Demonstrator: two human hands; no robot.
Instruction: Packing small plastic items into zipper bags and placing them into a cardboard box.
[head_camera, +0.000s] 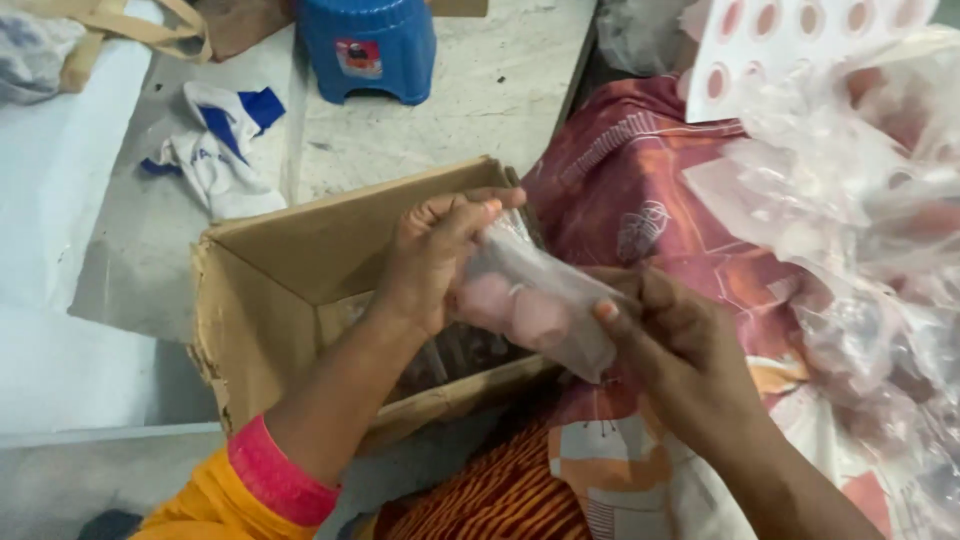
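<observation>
Both my hands hold a small clear plastic bag (540, 300) with two or three round pink pieces inside. My left hand (435, 255) grips the bag's upper left end, fingers curled over it. At the bag's lower right end my right hand (670, 335) pinches it with thumb and fingers. The bag hangs just above the right edge of an open brown cardboard box (270, 290).
A heap of clear plastic bags with pink pieces (860, 200) lies on a patterned red cloth (620, 180) at the right. A white sheet with round pink dots (790, 35) is at top right. A blue plastic stool (368, 45) and a white-blue cloth (215, 150) sit on the floor.
</observation>
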